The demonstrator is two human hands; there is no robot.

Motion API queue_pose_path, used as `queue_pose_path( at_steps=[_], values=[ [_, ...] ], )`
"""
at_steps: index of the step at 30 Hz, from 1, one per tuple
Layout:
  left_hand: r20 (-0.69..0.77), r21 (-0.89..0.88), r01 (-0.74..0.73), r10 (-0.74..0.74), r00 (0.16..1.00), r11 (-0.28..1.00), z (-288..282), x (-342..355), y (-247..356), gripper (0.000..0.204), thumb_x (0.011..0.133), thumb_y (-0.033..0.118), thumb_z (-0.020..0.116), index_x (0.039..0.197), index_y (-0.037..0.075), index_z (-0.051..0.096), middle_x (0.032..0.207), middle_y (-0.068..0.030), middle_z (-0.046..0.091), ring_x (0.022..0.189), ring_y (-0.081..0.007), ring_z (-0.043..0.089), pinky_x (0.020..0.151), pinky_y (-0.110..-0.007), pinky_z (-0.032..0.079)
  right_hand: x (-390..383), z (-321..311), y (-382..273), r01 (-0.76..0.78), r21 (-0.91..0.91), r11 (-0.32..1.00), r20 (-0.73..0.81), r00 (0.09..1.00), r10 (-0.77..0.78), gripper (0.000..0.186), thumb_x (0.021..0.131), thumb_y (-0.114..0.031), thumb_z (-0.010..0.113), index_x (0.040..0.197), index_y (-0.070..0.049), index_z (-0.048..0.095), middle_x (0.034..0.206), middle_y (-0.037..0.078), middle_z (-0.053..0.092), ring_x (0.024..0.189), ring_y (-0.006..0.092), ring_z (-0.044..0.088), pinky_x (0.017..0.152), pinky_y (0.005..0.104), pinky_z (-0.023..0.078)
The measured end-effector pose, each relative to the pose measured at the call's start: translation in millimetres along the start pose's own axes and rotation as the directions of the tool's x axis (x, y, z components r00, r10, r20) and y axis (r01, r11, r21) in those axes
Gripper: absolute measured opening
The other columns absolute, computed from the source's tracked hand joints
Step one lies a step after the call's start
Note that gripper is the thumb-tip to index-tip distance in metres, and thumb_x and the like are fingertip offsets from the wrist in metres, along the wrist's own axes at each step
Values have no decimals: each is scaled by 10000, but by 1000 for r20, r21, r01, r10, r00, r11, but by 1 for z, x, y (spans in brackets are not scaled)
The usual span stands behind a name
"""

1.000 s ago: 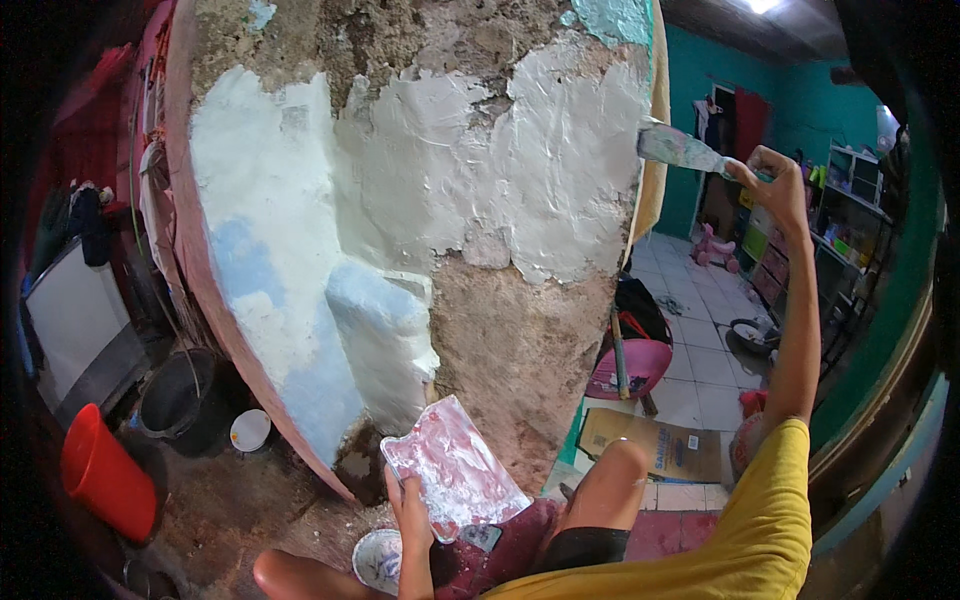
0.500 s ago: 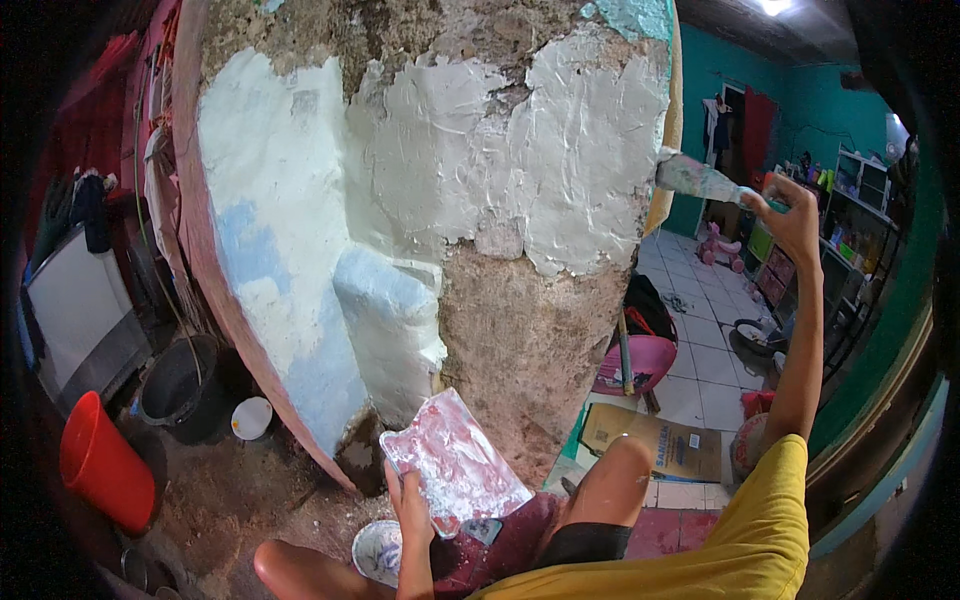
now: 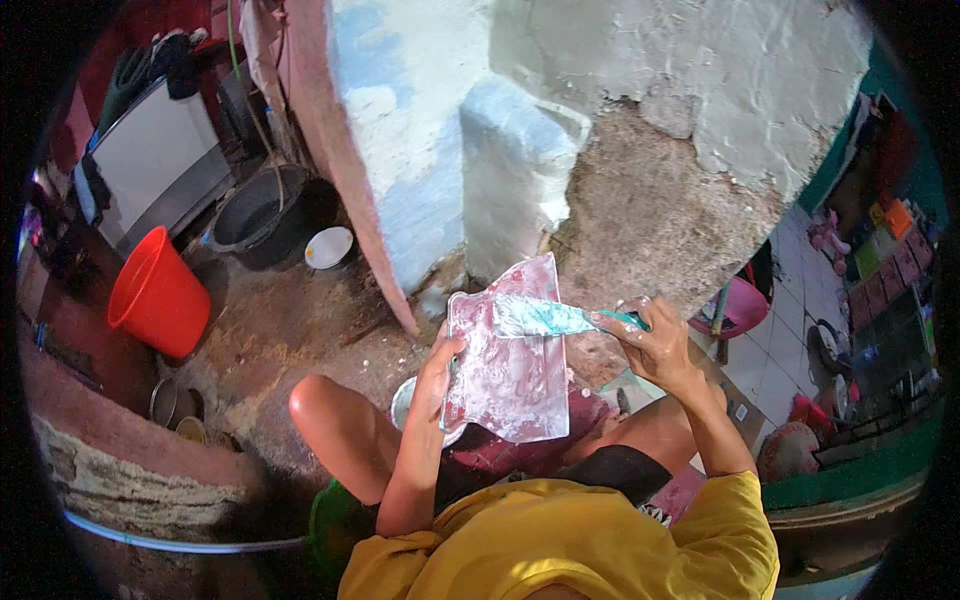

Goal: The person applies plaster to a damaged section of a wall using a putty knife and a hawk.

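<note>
My left hand point(image 3: 436, 372) grips the left edge of a flat board point(image 3: 520, 400) smeared with white plaster over a reddish surface. My right hand point(image 3: 655, 345) is closed round the teal handle of a putty knife point(image 3: 545, 318). Its wide blade, coated in white, lies over the upper part of the board. Behind the board stands a wall, its upper part spread with pale wet plaster point(image 3: 760, 90) and its lower part bare and rough point(image 3: 670, 220). Partly hidden behind my left wrist and the board is a white bucket point(image 3: 402, 402).
To the left on the dirt-stained floor are a red bucket point(image 3: 160, 295), a black tub point(image 3: 262, 215) and a white bowl point(image 3: 329, 247). A blue-white painted ledge point(image 3: 515, 125) juts from the wall. At right, a pink chair-like object point(image 3: 735, 308) sits on white tiles.
My right hand has brought the putty knife down from the wall's right edge onto the board. The view has tilted downward, and the board is held more upright in the picture.
</note>
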State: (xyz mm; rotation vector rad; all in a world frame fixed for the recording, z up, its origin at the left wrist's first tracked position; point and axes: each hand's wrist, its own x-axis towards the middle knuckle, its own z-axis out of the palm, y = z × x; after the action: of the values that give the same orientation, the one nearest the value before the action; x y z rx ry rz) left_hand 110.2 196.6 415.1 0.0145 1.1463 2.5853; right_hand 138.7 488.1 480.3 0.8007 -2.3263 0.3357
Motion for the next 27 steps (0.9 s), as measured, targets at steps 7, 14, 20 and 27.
queue_pose_path(
  at_steps=[7,14,20,27],
  values=[
    [-159,48,-120,126,979,992,-41,-21,26,593,793,110,454,1364,40,310,1216,-130,494,1075,-220,525,915,-325,430,-21,-3,12,-5,-24,1000,163,987,9,495,629,5,659,1080,-198,654,854,89,580,682,253,523,569,345,427],
    [-269,509,-300,480,835,807,-62,-29,37,514,885,129,433,1351,0,259,1225,-122,437,1068,-185,459,938,-292,359,-24,31,-14,-638,597,487,457,769,447,258,888,-125,548,1111,0,588,605,-8,509,529,58,465,483,226,378],
    [-266,740,-365,744,613,565,-75,-45,45,449,901,54,434,1312,0,263,1172,-98,409,1024,-177,401,926,-298,320,2,94,-53,-799,580,157,750,600,278,291,896,-161,567,1148,-14,569,655,-39,510,562,40,438,508,213,368],
    [-320,836,-278,832,454,473,-107,-54,44,474,873,11,436,1309,27,249,1156,-81,402,991,-169,405,892,-298,336,1,179,-88,-743,669,-6,716,642,273,277,907,-135,541,1169,-49,563,613,-50,484,451,35,394,410,198,332]
  ],
)
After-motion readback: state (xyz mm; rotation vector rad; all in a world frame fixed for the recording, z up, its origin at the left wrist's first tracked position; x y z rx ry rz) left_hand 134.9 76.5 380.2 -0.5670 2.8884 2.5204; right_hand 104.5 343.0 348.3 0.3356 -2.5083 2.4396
